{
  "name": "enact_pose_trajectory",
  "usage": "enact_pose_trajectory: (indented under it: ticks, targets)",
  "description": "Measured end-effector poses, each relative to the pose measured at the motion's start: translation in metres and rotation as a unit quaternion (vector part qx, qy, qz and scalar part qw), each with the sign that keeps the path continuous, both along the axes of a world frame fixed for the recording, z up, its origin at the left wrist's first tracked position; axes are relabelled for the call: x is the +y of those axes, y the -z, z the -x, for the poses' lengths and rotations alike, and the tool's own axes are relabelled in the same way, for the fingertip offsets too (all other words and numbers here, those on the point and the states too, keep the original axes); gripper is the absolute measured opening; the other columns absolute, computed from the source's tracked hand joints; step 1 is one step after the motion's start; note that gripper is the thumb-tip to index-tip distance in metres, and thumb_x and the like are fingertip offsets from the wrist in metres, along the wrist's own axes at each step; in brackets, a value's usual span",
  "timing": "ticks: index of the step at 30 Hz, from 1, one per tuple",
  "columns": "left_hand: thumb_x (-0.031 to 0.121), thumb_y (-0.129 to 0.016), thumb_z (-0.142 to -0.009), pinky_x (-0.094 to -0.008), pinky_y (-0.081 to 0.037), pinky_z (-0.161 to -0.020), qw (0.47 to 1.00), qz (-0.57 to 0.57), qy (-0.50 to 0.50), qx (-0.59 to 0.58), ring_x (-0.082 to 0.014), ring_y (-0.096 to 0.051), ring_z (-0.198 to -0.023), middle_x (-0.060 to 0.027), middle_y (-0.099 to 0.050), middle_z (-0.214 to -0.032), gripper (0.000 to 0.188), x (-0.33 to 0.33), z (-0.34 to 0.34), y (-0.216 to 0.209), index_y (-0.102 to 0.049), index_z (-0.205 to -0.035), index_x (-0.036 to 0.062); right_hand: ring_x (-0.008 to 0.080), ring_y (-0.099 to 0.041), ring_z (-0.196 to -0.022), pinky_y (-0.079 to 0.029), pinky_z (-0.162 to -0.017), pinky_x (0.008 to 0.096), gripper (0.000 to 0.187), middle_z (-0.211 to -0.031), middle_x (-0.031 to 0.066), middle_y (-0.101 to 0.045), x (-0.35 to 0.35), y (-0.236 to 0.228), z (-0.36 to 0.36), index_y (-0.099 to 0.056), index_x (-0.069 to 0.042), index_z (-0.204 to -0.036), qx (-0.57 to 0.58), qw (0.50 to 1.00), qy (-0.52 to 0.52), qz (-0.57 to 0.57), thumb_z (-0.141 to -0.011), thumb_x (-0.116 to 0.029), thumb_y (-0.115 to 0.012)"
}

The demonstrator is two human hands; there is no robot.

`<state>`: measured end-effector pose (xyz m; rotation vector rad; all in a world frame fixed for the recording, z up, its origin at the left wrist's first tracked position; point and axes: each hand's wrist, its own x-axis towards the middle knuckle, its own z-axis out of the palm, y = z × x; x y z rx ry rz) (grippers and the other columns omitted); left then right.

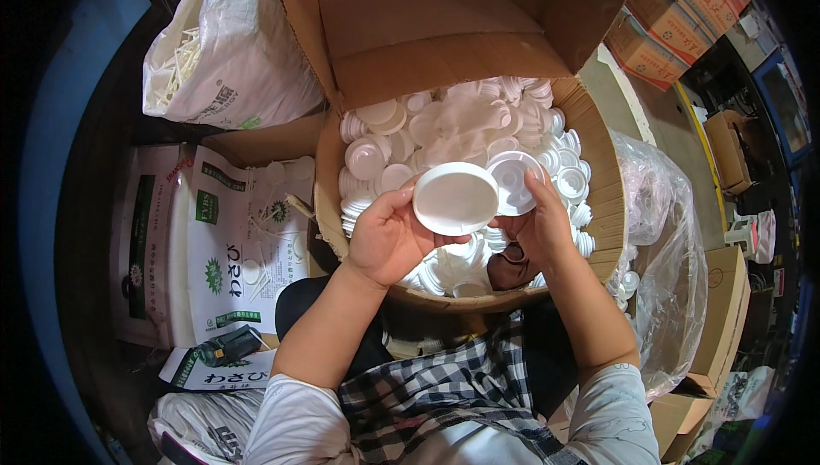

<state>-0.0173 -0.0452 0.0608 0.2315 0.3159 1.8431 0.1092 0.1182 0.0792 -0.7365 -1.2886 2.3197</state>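
Checked fabric in black and white (444, 397) fills the bottom centre of the frame, with pale grey sleeves on either side and both bare forearms rising from it toward the middle. At lower left lies a flat white carton with green label patches (213, 243), and a dark green tape dispenser (229, 345) rests at its near edge. A crinkled clear plastic bag (662, 277) sags at centre right, beside a brown cardboard box (726, 294).

At mid-frame the left hand (386, 234) is curled, thumb on top and fingers beneath, gripping the left rim of a round white plastic lid (455, 198) held flat side up. The right hand (538, 226) is partly open; its fingers close on a second white plastic lid with raised rings (514, 181), which sits just behind and touching the first (the grip itself is partly hidden by the front lid). Both lids hover above a large brown cardboard bin (602, 183) heaped with loose white lids (465, 128).

Farther up, the bin's tall cardboard flaps (444, 21) stand open at top centre. A white woven sack of pale plastic sticks (226, 46) leans at upper left, and stacked printed brown cartons (683, 21) occupy the upper right.
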Motion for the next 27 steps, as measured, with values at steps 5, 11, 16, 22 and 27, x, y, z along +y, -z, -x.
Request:
enact_pose_trajectory:
  ticks: [5, 11, 16, 22, 27]
  targets:
    - [0.024, -0.038, -0.088, -0.0526, -0.038, -0.093, 0.999, 0.012, -0.018, 0.037, -0.0346, -0.042, -0.119, -0.0172, -0.043, -0.129, 0.048, 0.001, -0.003, -0.002, -0.035, -0.131, 0.0032, 0.0279, -0.053, -0.108, -0.052, -0.079, 0.0449, 0.046, -0.122, 0.014, -0.048, 0.004, 0.002, -0.003, -0.038, -0.004, -0.125, 0.078, 0.992, -0.019, 0.098, -0.094, -0.036, -0.031]
    - [0.001, -0.055, -0.079, -0.0291, -0.049, -0.072, 0.907, 0.176, -0.104, 0.369, -0.0161, -0.055, -0.094, -0.0103, -0.054, -0.11, 0.05, 0.003, -0.009, -0.007, -0.036, -0.126, 0.0024, 0.0324, -0.046, -0.115, -0.038, -0.096, 0.0512, 0.044, -0.126, 0.0166, -0.046, 0.006, -0.006, -0.004, -0.039, -0.001, -0.125, 0.142, 0.967, -0.002, 0.211, -0.092, -0.028, -0.03]
    - [-0.006, -0.056, -0.076, -0.0202, -0.046, -0.063, 0.8, 0.272, -0.164, 0.508, -0.0067, -0.055, -0.073, -0.0051, -0.058, -0.087, 0.03, 0.001, 0.0, 0.002, -0.051, -0.105, 0.0001, 0.0306, -0.046, -0.115, -0.037, -0.098, 0.0478, 0.041, -0.125, 0.0152, -0.046, 0.01, -0.006, -0.008, -0.041, -0.003, -0.124, 0.162, 0.959, -0.029, 0.23, -0.087, -0.02, -0.04]
    - [0.006, -0.053, -0.078, -0.0333, -0.05, -0.077, 0.939, 0.209, -0.17, 0.214, -0.0215, -0.062, -0.086, -0.0116, -0.062, -0.1, 0.032, 0.0, 0.009, 0.01, -0.054, -0.109, -0.0018, 0.0231, -0.047, -0.112, -0.039, -0.096, 0.0388, 0.045, -0.121, 0.0102, -0.047, 0.0, -0.009, -0.012, -0.036, -0.006, -0.124, 0.149, 0.982, -0.073, 0.087, -0.083, -0.017, -0.052]
    - [0.03, -0.041, -0.086, -0.0482, -0.049, -0.077, 0.986, 0.153, -0.063, -0.034, -0.0314, -0.055, -0.103, -0.0163, -0.052, -0.119, 0.046, 0.002, 0.008, -0.005, -0.044, -0.123, 0.0014, 0.0203, -0.046, -0.112, -0.037, -0.096, 0.0352, 0.05, -0.122, 0.0116, -0.045, -0.002, -0.011, -0.013, -0.036, -0.006, -0.124, 0.128, 0.987, -0.077, 0.067, -0.079, -0.011, -0.057]
